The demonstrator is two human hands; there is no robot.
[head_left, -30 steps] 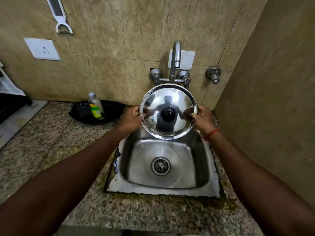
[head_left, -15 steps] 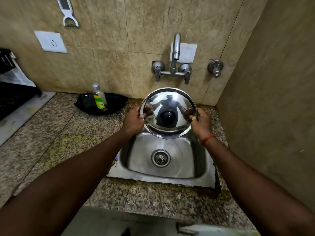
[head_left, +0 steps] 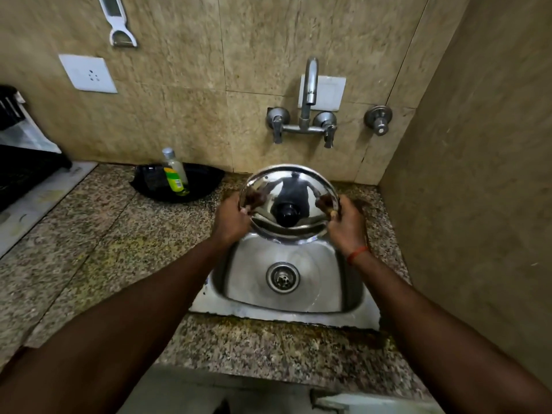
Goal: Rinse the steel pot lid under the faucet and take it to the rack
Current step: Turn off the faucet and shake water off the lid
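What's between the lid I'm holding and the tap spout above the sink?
Nothing visible. The lid, gripped at its edges by the left hand and right hand, hangs over the sink, with only bare wall up to the tap spout.

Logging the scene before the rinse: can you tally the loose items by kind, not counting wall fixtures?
Steel pot lid: 1, held by left hand and right hand
Bottle: 1
Black dish: 1
Peeler: 1
Total: 4
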